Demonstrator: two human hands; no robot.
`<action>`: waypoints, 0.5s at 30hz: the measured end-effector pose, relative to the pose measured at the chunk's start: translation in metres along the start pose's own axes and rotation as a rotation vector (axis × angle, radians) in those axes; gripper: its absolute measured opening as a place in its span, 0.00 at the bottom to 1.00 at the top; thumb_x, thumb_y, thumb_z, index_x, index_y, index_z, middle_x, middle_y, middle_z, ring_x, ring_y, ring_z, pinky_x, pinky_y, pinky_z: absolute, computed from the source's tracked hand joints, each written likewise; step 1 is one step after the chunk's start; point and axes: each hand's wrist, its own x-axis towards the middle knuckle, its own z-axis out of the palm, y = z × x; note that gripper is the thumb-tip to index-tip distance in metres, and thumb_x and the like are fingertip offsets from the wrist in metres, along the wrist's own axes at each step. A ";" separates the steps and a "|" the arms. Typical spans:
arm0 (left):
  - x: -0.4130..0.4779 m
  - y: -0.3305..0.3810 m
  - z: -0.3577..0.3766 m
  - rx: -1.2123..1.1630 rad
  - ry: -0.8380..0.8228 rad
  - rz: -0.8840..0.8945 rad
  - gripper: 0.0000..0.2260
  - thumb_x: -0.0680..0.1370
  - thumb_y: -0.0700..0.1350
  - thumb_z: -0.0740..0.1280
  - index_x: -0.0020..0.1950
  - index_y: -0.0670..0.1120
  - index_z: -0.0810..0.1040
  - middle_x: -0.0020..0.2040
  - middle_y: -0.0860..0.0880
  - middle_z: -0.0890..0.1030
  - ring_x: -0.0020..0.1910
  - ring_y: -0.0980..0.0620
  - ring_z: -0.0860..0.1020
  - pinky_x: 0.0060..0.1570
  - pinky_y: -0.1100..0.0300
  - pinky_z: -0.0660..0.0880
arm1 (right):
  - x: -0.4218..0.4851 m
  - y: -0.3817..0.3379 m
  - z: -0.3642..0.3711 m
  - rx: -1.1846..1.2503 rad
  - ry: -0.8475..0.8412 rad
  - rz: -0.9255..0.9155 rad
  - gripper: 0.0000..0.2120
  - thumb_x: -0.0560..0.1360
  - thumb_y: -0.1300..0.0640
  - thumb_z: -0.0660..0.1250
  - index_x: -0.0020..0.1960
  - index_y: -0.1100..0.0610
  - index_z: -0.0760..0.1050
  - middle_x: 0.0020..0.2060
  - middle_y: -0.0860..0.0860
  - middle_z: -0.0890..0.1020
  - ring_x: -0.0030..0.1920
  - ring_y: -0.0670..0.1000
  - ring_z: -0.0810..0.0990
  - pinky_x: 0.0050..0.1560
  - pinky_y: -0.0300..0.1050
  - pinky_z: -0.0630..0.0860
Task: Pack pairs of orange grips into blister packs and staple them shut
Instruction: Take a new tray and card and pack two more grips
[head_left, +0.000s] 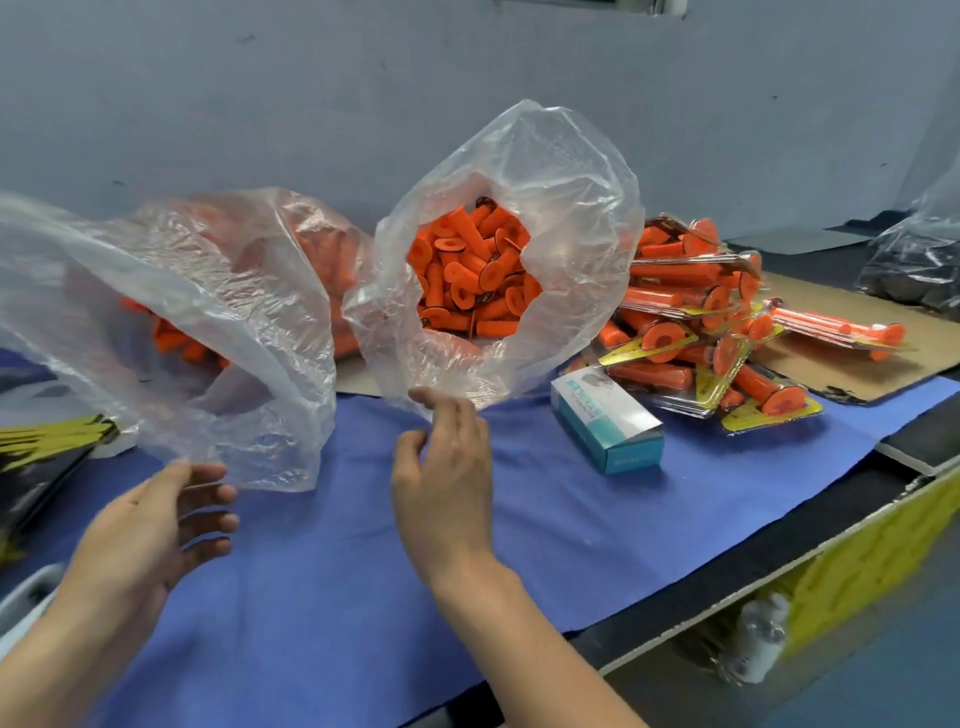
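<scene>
The right hand (447, 467) is loose and holds nothing. Its fingertips are right at the lip of an open bag (519, 218) full of orange grips (470, 270). The left hand (166, 514) is loose too, by a second bag (208, 291). Farther right on the bench (363, 545) lies a pile of filled packs (727, 332) that look done. Lots of grips are still left to pack.

Two bare hands are picked up now: the left hand (156, 525) and the right hand (447, 467). Each is followed by an uncovered forearm. The left forearm (62, 649) is cut off at the lower left corner, and the right forearm (530, 639) is cut off by the bottom edge. The back of the right hand is shown (the wrist narrows plainly below it). The left hand's fingers (213, 493) are slightly blurred, so nail detail cannot be made out.
</scene>
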 end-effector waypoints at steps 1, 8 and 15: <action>-0.002 0.002 -0.003 -0.006 0.002 0.010 0.15 0.84 0.50 0.56 0.46 0.46 0.77 0.28 0.53 0.81 0.23 0.56 0.78 0.22 0.66 0.74 | -0.007 -0.011 0.011 -0.013 -0.057 -0.044 0.18 0.76 0.60 0.57 0.63 0.53 0.74 0.59 0.48 0.76 0.58 0.51 0.72 0.62 0.50 0.70; -0.021 0.019 -0.021 0.096 0.045 0.119 0.14 0.84 0.47 0.57 0.46 0.44 0.79 0.33 0.49 0.81 0.27 0.54 0.78 0.25 0.62 0.74 | -0.043 -0.061 0.079 -0.128 -0.351 -0.288 0.19 0.75 0.59 0.59 0.66 0.51 0.72 0.58 0.50 0.76 0.57 0.54 0.73 0.58 0.48 0.69; -0.013 0.069 -0.095 0.889 0.320 0.564 0.10 0.82 0.49 0.59 0.47 0.48 0.78 0.41 0.49 0.82 0.44 0.46 0.78 0.45 0.49 0.75 | -0.061 -0.096 0.125 -0.146 -0.423 -0.416 0.20 0.75 0.62 0.60 0.66 0.54 0.74 0.57 0.52 0.77 0.54 0.56 0.74 0.56 0.50 0.72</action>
